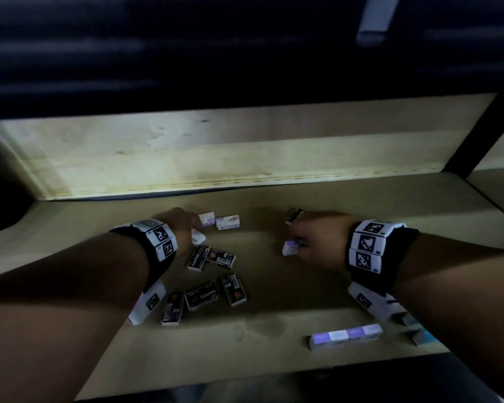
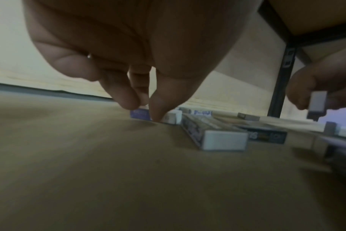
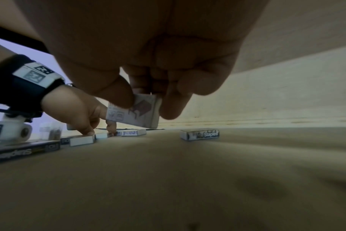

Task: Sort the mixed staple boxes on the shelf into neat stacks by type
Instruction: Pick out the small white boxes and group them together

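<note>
Pinching a small white-and-purple cardboard staple box (image 3: 135, 111) off the tan wooden shelf (image 1: 274, 286), your right hand (image 1: 317, 239); your left hand (image 1: 184, 225) fingertips pinch another purple box (image 2: 139, 114) lying flat

On the shelf (image 1: 274, 330), several staple boxes (image 1: 204, 296) lie scattered just right of the left hand (image 1: 184, 225). One lone box (image 1: 294, 215) lies just beyond the right hand (image 1: 320, 239). A row of boxes (image 1: 345, 335) sits nearer the front edge, behind that wrist.

"Staples" on two dark boxes (image 1: 202, 296) (image 1: 198, 257) and one lone box (image 3: 199, 134).
</note>
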Demonstrator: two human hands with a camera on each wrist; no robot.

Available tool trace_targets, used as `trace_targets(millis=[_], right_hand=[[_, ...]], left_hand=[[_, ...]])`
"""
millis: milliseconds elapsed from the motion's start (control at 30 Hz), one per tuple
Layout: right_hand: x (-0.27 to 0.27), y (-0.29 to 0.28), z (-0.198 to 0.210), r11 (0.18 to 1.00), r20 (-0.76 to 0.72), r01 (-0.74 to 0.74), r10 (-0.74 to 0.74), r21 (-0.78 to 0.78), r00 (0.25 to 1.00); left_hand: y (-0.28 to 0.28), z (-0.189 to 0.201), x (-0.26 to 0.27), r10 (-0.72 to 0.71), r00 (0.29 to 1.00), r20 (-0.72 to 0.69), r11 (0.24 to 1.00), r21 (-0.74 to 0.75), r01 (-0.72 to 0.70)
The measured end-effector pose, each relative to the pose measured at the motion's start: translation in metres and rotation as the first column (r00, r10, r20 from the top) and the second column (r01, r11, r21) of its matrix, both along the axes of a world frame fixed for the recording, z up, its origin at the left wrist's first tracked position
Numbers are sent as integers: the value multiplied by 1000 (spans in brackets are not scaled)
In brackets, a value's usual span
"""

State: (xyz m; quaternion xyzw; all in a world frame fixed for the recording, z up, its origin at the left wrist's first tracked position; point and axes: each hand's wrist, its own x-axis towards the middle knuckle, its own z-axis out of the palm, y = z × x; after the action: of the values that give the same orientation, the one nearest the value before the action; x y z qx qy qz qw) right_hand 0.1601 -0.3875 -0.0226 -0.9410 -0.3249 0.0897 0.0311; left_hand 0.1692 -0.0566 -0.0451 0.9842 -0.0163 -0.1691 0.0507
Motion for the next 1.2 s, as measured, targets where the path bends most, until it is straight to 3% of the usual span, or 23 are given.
trace_targets(millis=[167,400,533,933,1200], right_hand=[[-1,-3,-2,1000,35,18,-17,-13,999],[-6,-4,8,999,-26,27,-28,-47,999],[-10,-6,17,998,-20,43,-44,-45,999],[-27,-14,32,992,54,121,-123,28,991],[-38,-20,59,996,88,83,-84,17,993]], left_hand=[[4,-4,2,20,1000,21,1000,12,-21],[4,-3,-5,-21,995,94,993,117,10],[-2,5,-13,-58,996,72,996,78,52],[-36,41,-75,6,953,304,995,-101,26],[-72,55,-100,-82,931,355,948,-261,183]])
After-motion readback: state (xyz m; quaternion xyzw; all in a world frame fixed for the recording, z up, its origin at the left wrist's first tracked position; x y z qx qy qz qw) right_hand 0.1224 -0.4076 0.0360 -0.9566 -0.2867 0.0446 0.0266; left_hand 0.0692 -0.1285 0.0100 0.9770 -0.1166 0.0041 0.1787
